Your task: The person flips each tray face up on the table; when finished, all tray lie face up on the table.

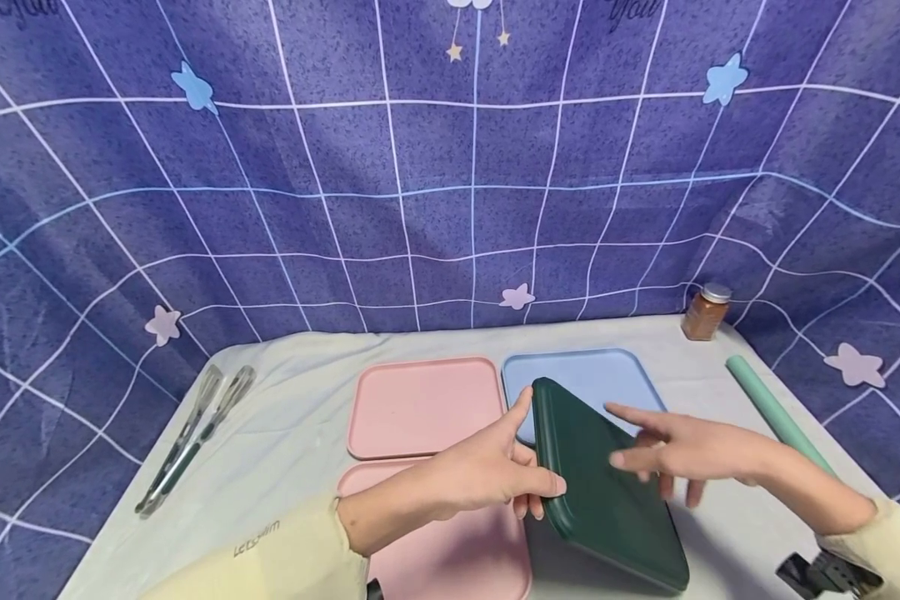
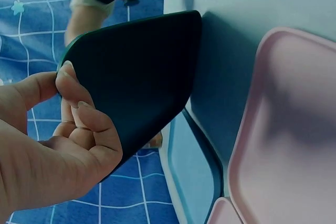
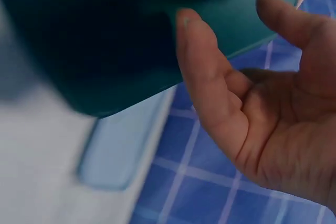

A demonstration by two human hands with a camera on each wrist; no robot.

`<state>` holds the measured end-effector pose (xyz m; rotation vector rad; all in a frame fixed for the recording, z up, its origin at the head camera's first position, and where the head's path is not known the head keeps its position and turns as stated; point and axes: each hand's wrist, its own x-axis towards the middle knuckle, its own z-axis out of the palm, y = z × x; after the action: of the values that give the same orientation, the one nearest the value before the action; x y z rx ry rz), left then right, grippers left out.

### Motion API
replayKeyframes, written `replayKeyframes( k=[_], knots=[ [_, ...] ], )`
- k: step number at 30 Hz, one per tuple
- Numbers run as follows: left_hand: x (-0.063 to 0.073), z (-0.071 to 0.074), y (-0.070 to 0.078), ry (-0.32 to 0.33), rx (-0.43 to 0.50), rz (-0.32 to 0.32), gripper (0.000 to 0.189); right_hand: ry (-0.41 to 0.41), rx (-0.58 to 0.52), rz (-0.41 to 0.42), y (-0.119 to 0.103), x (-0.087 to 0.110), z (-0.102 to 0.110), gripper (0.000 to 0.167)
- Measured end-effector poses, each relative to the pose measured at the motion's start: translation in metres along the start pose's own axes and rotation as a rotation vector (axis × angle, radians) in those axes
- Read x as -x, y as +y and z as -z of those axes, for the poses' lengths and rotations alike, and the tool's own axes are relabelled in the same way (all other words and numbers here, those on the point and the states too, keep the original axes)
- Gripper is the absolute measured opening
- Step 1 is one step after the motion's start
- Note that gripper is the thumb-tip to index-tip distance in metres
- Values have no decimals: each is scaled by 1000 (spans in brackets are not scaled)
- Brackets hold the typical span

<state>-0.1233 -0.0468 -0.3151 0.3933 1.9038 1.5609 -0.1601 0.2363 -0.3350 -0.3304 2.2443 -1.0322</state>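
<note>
A dark green tray (image 1: 615,508) stands tilted above the white-covered table, its lower right corner close to the cloth. My left hand (image 1: 487,475) grips its left edge, the thumb on one face and the other fingers behind. From the left wrist view, the same tray (image 2: 142,72) shows its dark broad side, pinched at the rim. My right hand (image 1: 690,450) hovers over the tray's right part with the index finger stretched out. In the right wrist view its fingers are spread loosely in front of the green surface (image 3: 110,45) and hold nothing.
Two pink trays, one behind (image 1: 423,408) and one in front (image 1: 450,554), lie left of the green one. Behind it is a light blue tray (image 1: 577,375), partly covered. Metal tongs (image 1: 195,442) lie far left; a brown jar (image 1: 706,312) and a green cylinder (image 1: 780,412) are at right.
</note>
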Motion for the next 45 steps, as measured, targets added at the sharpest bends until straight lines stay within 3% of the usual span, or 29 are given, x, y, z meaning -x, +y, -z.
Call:
replayKeyframes(
  k=[7,15,26,32,35,38,45],
  knots=[
    [-2,-3,2,6,41,-9,115,22,158,-9,-76,-8,-4,86],
    [-2,-8,7,35,52,-3,114,-3,317,-84,-117,-8,-9,101],
    [-6,-17,16,20,81,-12,113,-5,513,-165,-132,-5,-10,99],
    [-6,-20,17,32,87,-10,113,36,467,-171,-133,-5,-13,70],
    [-6,-20,17,10,85,-22,113,57,424,-153,-131,-3,-14,44],
    [-6,-19,18,-28,78,-30,114,74,375,-137,-129,-1,-16,32],
    [-7,-19,17,-78,59,-27,117,86,323,-127,-123,4,-17,31]
  ],
)
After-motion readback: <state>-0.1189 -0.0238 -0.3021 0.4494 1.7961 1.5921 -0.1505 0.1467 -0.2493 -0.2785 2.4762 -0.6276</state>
